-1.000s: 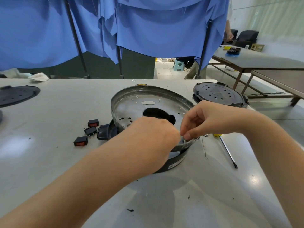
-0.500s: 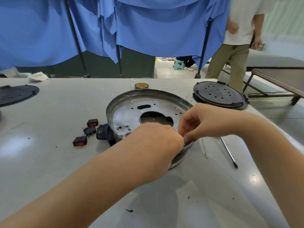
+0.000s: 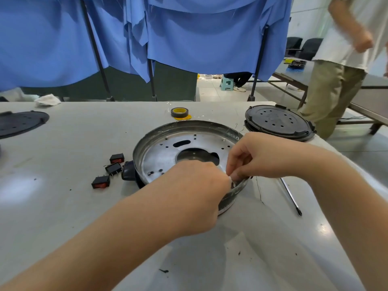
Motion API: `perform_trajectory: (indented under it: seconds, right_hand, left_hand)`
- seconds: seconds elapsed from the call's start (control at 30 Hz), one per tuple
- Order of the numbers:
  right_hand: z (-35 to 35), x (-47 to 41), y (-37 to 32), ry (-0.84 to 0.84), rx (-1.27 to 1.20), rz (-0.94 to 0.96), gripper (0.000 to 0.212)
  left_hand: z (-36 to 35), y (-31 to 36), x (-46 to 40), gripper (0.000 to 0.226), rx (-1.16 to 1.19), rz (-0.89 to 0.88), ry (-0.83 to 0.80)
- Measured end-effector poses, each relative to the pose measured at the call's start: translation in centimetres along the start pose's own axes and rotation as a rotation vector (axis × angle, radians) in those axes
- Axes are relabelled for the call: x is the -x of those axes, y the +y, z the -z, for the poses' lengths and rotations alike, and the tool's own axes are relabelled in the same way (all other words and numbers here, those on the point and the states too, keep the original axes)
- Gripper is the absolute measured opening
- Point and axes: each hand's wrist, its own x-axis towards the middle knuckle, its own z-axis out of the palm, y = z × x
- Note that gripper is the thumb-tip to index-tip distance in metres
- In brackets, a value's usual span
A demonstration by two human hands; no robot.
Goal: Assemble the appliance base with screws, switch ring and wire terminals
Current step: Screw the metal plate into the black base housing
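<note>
The metal appliance base (image 3: 168,148) lies open side up at the centre of the frame on the grey counter (image 3: 63,206). Its round plate shows small holes, a slot and a large central cut-out. A black part (image 3: 128,173) sits against its left side.

Both hands meet at the near right edge of the base. The left hand (image 3: 195,196) enters from the lower left; its fingers curl down over the rim, and what they hold is hidden. The right hand (image 3: 258,158) enters from the right, with thumb and forefinger pinched together at the rim (image 3: 239,183), just beside the left hand's fingertips. The item between those fingertips is too small to identify.

Three black rocker switches with red faces (image 3: 111,169) lie on the counter left of the base, near one another. A screwdriver (image 3: 290,196) lies right of the base, tip toward the bottom of the frame. A roll of yellow and black tape (image 3: 180,113) rests beyond the base. A black perforated cover (image 3: 277,121) sits at the upper right of the counter, and another black disc (image 3: 21,122) at the far left edge. A white cloth (image 3: 47,100) lies at the upper left.

Blue drapes (image 3: 189,34) hang behind the counter. A person in a white shirt and khaki trousers (image 3: 336,85) stands at the upper right.
</note>
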Motion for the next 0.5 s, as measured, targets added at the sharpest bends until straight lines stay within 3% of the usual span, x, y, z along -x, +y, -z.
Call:
perform_trajectory:
  seconds: [0.2, 0.3, 0.37, 0.5]
  right_hand:
    - [2.2, 0.3, 1.6, 0.315, -0.069, 0.0, 0.004]
    - [3.1, 0.4, 3.7, 0.449, -0.036, -0.103, 0.007]
    - [3.4, 0.2, 5.3, 0.478, 0.017, -0.217, 0.011]
    - [2.5, -0.4, 7.5, 0.356, 0.1, -0.48, 0.019]
  left_hand:
    - [-0.1, -0.9, 0.1, 0.022, 0.108, 0.005, -0.036]
    - [0.0, -1.7, -0.3, 0.043, 0.268, 0.038, -0.014]
    - [-0.3, -2.2, -0.8, 0.046, 0.362, 0.071, 0.032]
    - [-1.6, -3.0, -1.6, 0.019, 0.465, 0.117, 0.063]
